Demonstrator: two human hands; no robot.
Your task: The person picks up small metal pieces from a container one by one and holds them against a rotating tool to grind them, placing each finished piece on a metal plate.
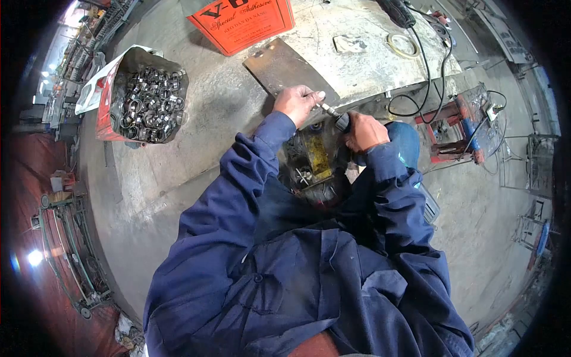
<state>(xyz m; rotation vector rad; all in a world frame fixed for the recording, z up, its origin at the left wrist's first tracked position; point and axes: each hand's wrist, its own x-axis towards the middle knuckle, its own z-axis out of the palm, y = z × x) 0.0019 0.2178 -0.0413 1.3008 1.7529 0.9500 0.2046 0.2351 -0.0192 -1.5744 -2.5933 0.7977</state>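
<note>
My right hand (366, 132) is wrapped round the grip of a power drill, whose black chuck (343, 122) points up and to the left. A silver bit (329, 109) runs from the chuck to the fingers of my left hand (295, 105). Those fingers are closed in a pinch at the bit's tip; what small piece they hold, if any, I cannot make out. Just beyond the left hand, a flat brown metal plate (289, 66) lies on the worktop. To the left stands a cut-open tin (106, 113) full of small metal ring clamps (152, 104).
An orange adhesive tin (250, 27) stands at the back of the worktop (205, 101). A tape roll (403, 45) and a corded black tool (397, 12) lie at the back right. On the right is a red metal frame (443, 140). A yellow part (317, 154) shows below my hands.
</note>
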